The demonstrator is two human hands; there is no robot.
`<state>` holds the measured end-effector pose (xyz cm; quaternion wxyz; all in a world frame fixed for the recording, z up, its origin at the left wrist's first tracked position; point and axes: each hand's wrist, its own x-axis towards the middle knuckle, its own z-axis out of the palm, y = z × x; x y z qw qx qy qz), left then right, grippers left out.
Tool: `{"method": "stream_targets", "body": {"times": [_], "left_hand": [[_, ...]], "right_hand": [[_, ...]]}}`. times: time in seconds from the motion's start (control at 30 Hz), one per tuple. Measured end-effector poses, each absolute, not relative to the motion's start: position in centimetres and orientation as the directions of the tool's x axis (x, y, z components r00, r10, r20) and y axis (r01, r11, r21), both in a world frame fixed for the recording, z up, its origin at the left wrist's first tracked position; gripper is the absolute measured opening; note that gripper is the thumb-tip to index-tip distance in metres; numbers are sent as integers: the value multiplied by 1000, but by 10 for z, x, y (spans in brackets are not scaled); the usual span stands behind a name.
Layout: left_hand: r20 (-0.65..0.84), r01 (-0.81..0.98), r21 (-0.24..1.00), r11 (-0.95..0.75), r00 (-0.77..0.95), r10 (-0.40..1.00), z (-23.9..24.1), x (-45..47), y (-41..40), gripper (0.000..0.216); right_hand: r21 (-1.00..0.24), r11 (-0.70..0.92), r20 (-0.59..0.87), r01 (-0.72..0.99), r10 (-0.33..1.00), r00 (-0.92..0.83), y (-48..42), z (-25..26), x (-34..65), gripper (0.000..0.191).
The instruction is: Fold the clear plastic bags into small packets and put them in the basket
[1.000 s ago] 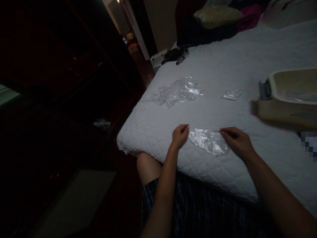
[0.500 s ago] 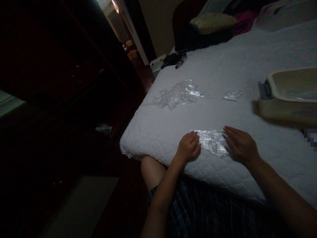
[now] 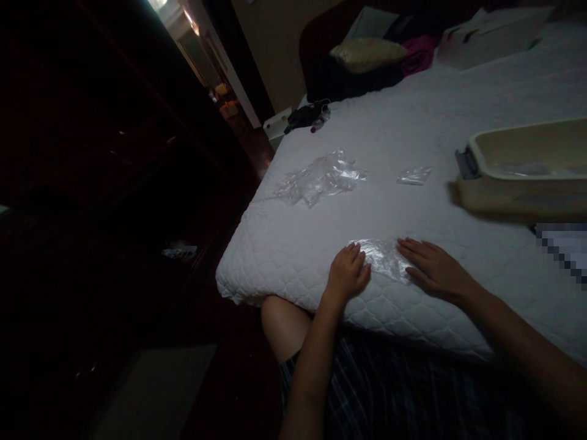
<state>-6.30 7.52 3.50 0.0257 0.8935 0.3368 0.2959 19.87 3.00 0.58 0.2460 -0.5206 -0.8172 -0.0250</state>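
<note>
A clear plastic bag [image 3: 384, 259] lies flat near the front edge of the white quilted bed [image 3: 440, 122]. My left hand [image 3: 348, 269] rests on the bag's left end, palm down with the fingers stretched out. On its right end lies my right hand [image 3: 431, 266], also flat, its fingers extended and the thumb a little apart. Beyond them a loose heap of clear plastic bags [image 3: 321, 177] is spread on the bed. A small folded plastic bag [image 3: 414, 176] sits by itself to the right of the heap.
A cream plastic bin [image 3: 504, 198] with a grey latch stands on the right, clear plastic inside it. Farther back are a white box [image 3: 495, 46], a beige pillow [image 3: 367, 54] and a dark item [image 3: 305, 116] at the bed's far left edge. Dark furniture fills the left.
My right hand has come down flatter and slid left over the bag, covering more of its right end. My left hand stays in place. The camera view has turned slightly right.
</note>
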Motion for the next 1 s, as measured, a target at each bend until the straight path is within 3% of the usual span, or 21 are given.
{"method": "stream_targets", "body": {"times": [0.23,0.6,0.73,0.87,1.0], "left_hand": [[515,578,271,-770,589,623,34,-64,74,29],[554,571,276,-773,563,613,33,-68,74,36],[639,563,286,-776,491,592,31,-68,75,32],[652,597,456,-660,280,704,27,-68,73,21],[444,546,742,-388,32,895,32,-68,73,18]], "right_hand": [[-373,449,457,812,850,-260,30,13,199,48],[-393,438,522,809,830,-196,29,13,199,43],[-437,346,538,830,840,-67,24,23,196,38],[-571,150,504,807,840,201,18,36,190,30],[-738,-115,268,665,855,445,16,50,187,28]]}}
